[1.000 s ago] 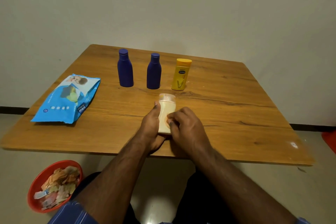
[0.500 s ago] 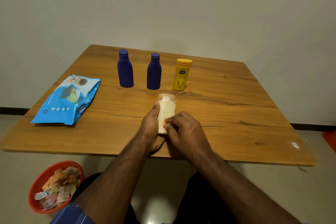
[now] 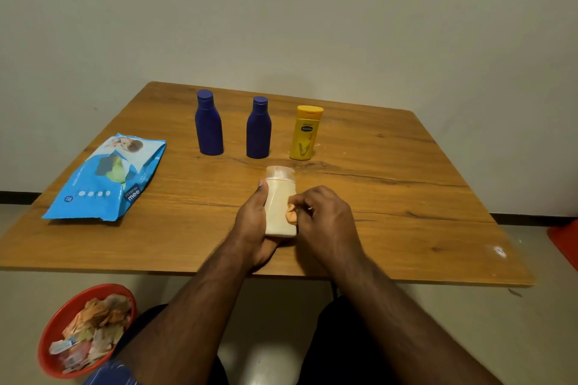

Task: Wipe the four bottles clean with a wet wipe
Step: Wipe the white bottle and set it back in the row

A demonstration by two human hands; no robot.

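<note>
The left hand (image 3: 255, 222) has its grip wrapped around the cream bottle (image 3: 280, 203), thumb up along the side, holding it just above the counter (image 3: 391, 197) near the middle of the near edge, probably to steady it and turn each side toward the wipe. The right hand (image 3: 325, 216) pinches a small bunched wet wipe (image 3: 291, 215) between fingertips and presses it against the bottle's right face; the wad looks pale orange, and most of it is hidden under the fingers. Whether the bottle's base touches the wood I cannot tell, since the left palm covers it. Toward the far edge stand two blue bottles (image 3: 209, 126) (image 3: 258, 130) and a yellow bottle (image 3: 304, 134) in a row, apart from one another. The wipes pack (image 3: 106, 178) lies by the left edge. A red bowl (image 3: 84, 331) of scraps sits on the floor, partly cut off.
</note>
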